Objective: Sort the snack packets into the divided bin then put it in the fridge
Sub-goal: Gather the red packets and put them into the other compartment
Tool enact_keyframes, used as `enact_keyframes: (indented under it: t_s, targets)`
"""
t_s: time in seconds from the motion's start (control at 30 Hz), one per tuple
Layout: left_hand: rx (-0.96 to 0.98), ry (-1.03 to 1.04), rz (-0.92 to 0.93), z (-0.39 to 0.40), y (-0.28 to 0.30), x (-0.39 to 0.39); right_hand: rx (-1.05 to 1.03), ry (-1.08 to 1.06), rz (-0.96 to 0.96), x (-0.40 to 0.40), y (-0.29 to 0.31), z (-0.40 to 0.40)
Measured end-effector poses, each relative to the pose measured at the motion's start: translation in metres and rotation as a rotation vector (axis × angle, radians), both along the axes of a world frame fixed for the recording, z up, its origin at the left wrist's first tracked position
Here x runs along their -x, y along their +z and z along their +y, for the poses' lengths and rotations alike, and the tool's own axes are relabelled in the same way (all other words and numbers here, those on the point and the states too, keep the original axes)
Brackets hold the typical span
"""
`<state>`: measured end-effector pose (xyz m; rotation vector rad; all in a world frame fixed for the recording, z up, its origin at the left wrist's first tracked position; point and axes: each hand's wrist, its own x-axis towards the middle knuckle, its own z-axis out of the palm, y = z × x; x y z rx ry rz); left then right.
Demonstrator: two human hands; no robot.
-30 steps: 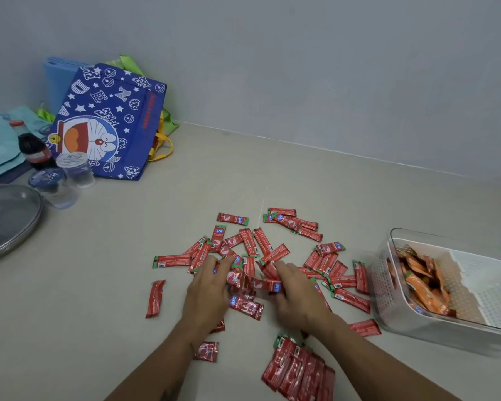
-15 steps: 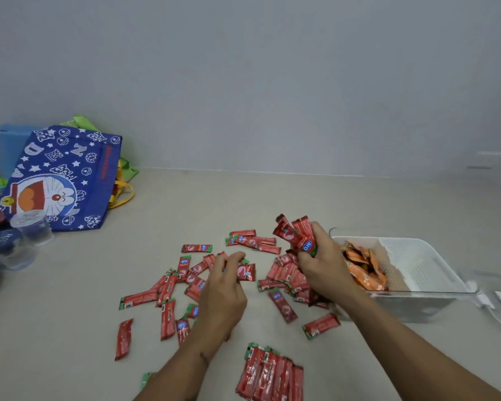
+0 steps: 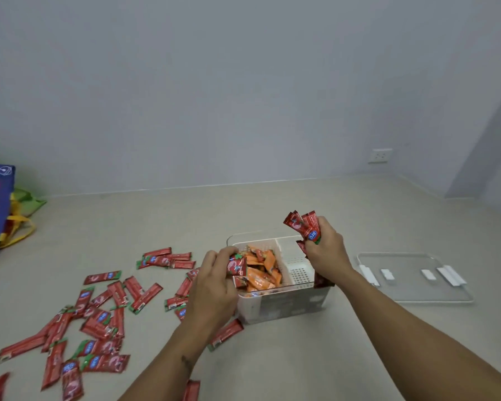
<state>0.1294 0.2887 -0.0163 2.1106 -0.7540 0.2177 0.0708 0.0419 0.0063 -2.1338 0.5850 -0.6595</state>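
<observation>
Red packets (image 3: pixel 302 227), a second earlier flat on the counter, were now bunched in the right hand (image 3: pixel 326 253) over the divided bin's (image 3: pixel 284 306) empty compartment; the left hand (image 3: pixel 214 287) clutched more beside the orange packets (image 3: pixel 261 273).

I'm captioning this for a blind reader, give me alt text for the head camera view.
Both hands carry red snack packets to a divided bin: the right hand over its empty section, the left hand beside the orange packets. More red packets litter the counter.
</observation>
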Motion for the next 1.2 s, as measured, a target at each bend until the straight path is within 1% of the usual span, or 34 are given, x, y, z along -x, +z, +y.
enact_keyframes:
  t_s: [0.17,0.3,0.4,0.57,0.67,0.7,0.73,0.83,0.87,0.9,0.93,0.97,1.0,1.03,1.07,1.2]
  targets:
    - [-0.061,0.056,0.007,-0.029,0.002,0.020,-0.050,0.084,0.026,-0.011,-0.006,-0.031]
    - [-0.119,0.114,0.011,-0.044,0.001,0.030,-0.094,0.147,0.083,-0.029,-0.014,-0.045]
    - [-0.129,0.151,0.017,-0.052,0.002,0.036,-0.071,0.205,0.144,-0.034,-0.027,-0.049]
    - [-0.096,0.176,0.022,-0.059,0.003,0.042,-0.011,0.217,0.401,-0.034,-0.048,-0.059]
    - [-0.082,0.157,-0.006,-0.063,0.005,0.044,-0.025,0.312,0.605,-0.031,-0.043,-0.065]
    - [-0.081,0.157,-0.012,-0.066,0.006,0.044,-0.008,0.348,0.643,-0.029,-0.040,-0.066]
    - [-0.082,0.159,-0.010,-0.069,0.007,0.044,0.020,0.379,0.647,-0.024,-0.035,-0.066]
    - [-0.075,0.153,-0.003,-0.081,0.012,0.039,0.071,0.501,0.560,-0.003,-0.017,-0.063]
    - [-0.070,0.141,-0.003,-0.086,0.013,0.036,0.093,0.564,0.580,0.007,-0.012,-0.060]
    - [-0.064,0.129,-0.002,-0.092,0.014,0.033,0.136,0.633,0.641,0.017,-0.008,-0.057]
    - [-0.058,0.120,0.004,-0.099,0.017,0.031,0.227,0.688,0.717,0.026,-0.008,-0.054]
    - [-0.050,0.116,0.014,-0.107,0.019,0.028,0.377,0.705,0.778,0.032,-0.012,-0.050]
    - [-0.039,0.117,0.035,-0.116,0.022,0.026,0.554,0.677,0.803,0.037,-0.019,-0.046]
    - [-0.019,0.118,0.061,-0.126,0.025,0.024,0.701,0.619,0.777,0.039,-0.026,-0.042]
    - [0.009,0.113,0.095,-0.136,0.028,0.022,0.780,0.562,0.729,0.040,-0.032,-0.040]
    - [0.100,0.050,0.326,-0.174,0.031,0.009,0.852,0.499,0.619,0.041,-0.042,-0.039]
